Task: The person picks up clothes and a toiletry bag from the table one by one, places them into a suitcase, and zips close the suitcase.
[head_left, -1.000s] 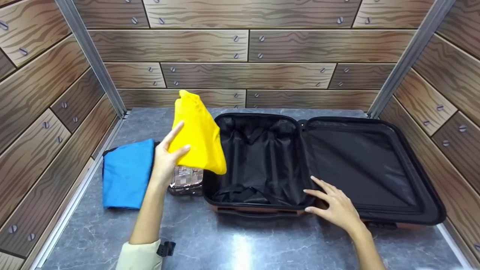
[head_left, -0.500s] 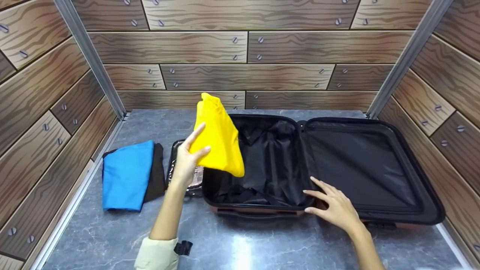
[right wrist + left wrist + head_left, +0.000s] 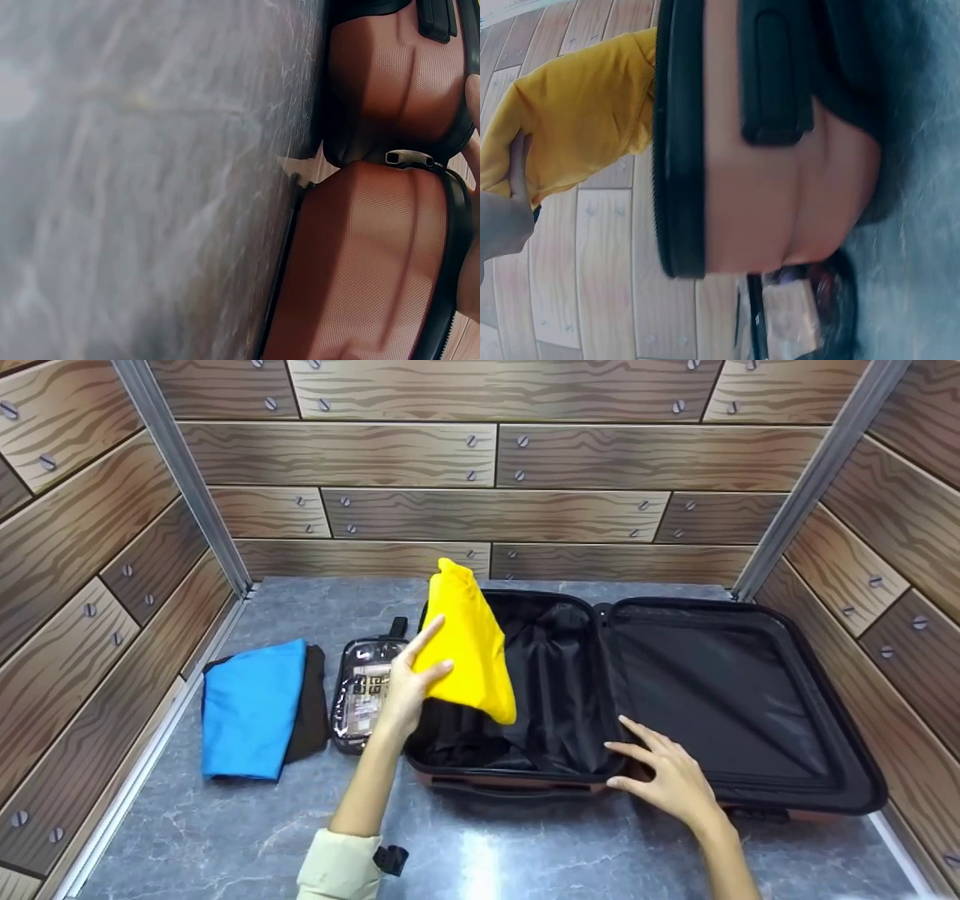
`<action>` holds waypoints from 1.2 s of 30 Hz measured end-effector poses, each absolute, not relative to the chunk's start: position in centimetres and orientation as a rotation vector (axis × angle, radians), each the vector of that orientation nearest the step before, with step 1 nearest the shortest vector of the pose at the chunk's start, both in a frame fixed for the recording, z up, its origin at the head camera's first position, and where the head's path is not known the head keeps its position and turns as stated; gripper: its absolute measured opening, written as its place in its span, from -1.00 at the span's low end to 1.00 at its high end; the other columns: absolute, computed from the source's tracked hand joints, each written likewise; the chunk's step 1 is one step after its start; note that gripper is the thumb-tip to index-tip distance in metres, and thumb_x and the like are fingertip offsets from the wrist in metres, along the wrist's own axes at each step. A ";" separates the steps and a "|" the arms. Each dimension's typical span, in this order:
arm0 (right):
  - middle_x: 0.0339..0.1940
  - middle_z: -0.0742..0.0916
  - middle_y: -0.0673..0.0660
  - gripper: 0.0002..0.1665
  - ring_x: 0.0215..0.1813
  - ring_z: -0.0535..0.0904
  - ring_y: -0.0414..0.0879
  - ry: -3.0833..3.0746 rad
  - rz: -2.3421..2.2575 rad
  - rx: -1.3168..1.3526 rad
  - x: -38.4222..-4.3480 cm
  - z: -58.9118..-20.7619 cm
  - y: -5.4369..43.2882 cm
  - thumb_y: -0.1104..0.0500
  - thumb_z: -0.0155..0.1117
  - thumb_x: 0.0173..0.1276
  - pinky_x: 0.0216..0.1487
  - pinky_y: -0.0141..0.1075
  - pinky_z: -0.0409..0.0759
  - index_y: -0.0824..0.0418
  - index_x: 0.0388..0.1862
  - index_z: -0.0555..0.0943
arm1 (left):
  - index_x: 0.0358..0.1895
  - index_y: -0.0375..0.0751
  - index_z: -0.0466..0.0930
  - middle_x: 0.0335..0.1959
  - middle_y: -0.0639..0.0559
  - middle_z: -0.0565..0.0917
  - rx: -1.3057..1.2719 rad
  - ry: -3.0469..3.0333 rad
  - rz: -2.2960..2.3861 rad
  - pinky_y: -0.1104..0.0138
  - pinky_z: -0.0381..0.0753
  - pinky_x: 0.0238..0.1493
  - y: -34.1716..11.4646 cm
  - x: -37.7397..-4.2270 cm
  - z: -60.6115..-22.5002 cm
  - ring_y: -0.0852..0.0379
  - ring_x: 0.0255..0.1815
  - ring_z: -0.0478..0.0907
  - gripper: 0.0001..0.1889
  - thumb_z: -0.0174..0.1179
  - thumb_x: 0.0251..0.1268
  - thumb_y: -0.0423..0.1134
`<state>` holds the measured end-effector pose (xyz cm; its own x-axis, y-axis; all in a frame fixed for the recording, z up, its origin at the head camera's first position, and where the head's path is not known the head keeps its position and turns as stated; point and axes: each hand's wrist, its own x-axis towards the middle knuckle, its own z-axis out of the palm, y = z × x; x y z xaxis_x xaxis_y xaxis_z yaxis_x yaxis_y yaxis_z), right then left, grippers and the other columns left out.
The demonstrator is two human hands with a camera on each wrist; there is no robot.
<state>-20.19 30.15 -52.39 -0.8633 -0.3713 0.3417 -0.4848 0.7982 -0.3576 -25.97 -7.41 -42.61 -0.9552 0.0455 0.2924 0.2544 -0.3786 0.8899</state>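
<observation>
A folded yellow cloth garment (image 3: 469, 652) is pinched between the thumb and fingers of my left hand (image 3: 409, 686), above the left half of the suitcase (image 3: 555, 682). The suitcase lies open, black inside with a coppery shell that shows in both wrist views. My right hand (image 3: 667, 772) rests, fingers spread, at the front edge where the two halves meet. In the left wrist view the yellow garment (image 3: 585, 112) hangs above the suitcase rim (image 3: 681, 150). At the edge of the right wrist view, part of the right hand (image 3: 471, 277) touches the suitcase.
Left of the suitcase lies a clear pouch with black trim (image 3: 360, 690), partly behind my left hand. Beside it a folded blue cloth (image 3: 251, 712) lies over a dark one (image 3: 311, 712). Wood-patterned walls (image 3: 480, 454) enclose the grey marbled surface (image 3: 247, 840).
My left hand has carried the yellow garment rightward and slightly down, from over the pouch to over the suitcase's left half. More of the pouch shows. The right hand has stayed in place.
</observation>
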 end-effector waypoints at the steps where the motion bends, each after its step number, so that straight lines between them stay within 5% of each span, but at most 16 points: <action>1: 0.36 0.34 -0.05 -0.37 0.26 0.30 0.06 -2.730 0.644 0.661 -20.2 -52.4 30.1 -0.30 0.31 0.00 0.10 0.12 0.28 -0.17 0.09 0.58 | 0.31 -0.28 0.27 0.32 -0.12 0.28 -0.407 -1.670 -2.480 0.17 0.48 0.01 -7.2 -26.0 -42.8 -0.09 0.04 0.45 -0.38 0.13 0.09 -0.56; 11: 0.35 0.35 -0.07 -0.38 0.26 0.31 0.03 -2.713 0.636 0.650 -20.3 -52.5 30.1 -0.32 0.31 -0.01 0.08 0.11 0.29 -0.21 0.08 0.58 | 0.30 -0.29 0.28 0.13 -0.30 0.42 -0.444 -1.678 -2.531 0.17 0.55 -0.12 -4.5 -26.9 -43.9 -0.05 -0.11 0.52 -0.38 0.12 0.08 -0.56; 25: 0.33 0.37 -0.08 -0.39 0.23 0.34 0.02 -2.691 0.629 0.664 -20.4 -52.5 30.1 -0.31 0.33 -0.02 0.03 0.08 0.35 -0.18 0.06 0.60 | 0.29 -0.28 0.31 0.17 -0.21 0.41 -0.438 -1.710 -2.597 0.24 0.52 -0.08 -0.7 -28.2 -46.8 0.00 -0.06 0.49 -0.38 0.11 0.06 -0.58; 36: 0.34 0.36 -0.08 -0.39 0.24 0.33 0.02 -2.699 0.638 0.665 -20.3 -52.5 30.2 -0.31 0.32 -0.01 0.02 0.09 0.35 -0.17 0.06 0.61 | 0.30 -0.23 0.32 0.24 -0.16 0.35 -0.281 -1.799 -2.651 0.34 0.53 -0.25 0.2 -29.5 -48.9 0.08 -0.21 0.50 -0.37 0.11 0.07 -0.60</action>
